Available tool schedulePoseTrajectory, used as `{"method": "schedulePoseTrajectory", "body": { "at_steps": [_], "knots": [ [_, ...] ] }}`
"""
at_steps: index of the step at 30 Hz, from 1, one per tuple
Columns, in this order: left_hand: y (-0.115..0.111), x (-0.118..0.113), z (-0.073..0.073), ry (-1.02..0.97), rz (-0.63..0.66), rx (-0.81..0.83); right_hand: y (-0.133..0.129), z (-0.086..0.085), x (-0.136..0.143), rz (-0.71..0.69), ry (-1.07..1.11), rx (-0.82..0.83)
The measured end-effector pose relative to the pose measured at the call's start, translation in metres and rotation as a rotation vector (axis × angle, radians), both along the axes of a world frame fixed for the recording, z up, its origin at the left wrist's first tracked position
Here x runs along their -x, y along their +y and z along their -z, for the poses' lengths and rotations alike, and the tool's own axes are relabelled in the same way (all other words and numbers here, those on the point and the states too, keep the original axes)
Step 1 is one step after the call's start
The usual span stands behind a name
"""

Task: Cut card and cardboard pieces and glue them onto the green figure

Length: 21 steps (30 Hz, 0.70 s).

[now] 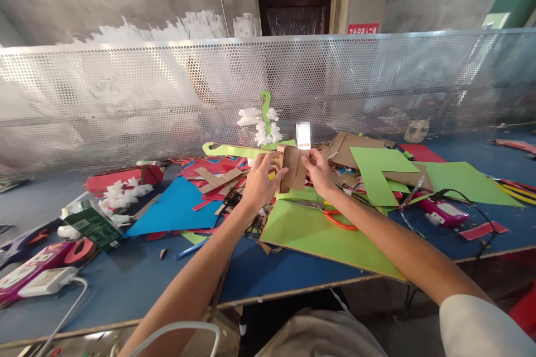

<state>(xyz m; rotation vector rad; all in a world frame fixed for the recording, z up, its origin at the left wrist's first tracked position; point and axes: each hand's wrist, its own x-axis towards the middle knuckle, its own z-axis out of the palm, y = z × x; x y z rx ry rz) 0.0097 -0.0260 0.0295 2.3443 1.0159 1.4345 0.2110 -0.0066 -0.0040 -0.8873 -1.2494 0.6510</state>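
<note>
Between my two hands is a small piece of brown cardboard, raised over the cluttered table. My left hand grips its left edge with thumb and fingers. At its right edge my right hand pinches it. Just below lie scissors with orange handles, on a sheet of green card. A green hook-ended strip extends left from behind the cardboard. Beyond it stands a green hook-shaped piece with white tufts around its lower part.
Blue card and red scraps lie left of centre, near a dark green box. A purple power strip with a white cable is at far left; another purple device lies right. A perforated metal screen borders the back.
</note>
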Motion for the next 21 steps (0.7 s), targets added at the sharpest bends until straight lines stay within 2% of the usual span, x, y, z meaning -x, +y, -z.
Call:
{"method": "schedulePoseTrajectory", "body": {
  "at_steps": [10, 21],
  "knots": [
    [0.002, 0.001, -0.002, -0.009, -0.021, 0.030, -0.005, -0.001, 0.002, -0.026, 0.061, 0.025],
    [0.015, 0.001, 0.006, -0.137, 0.021, 0.047, -0.003, -0.005, 0.002, -0.052, 0.076, 0.046]
  ]
}}
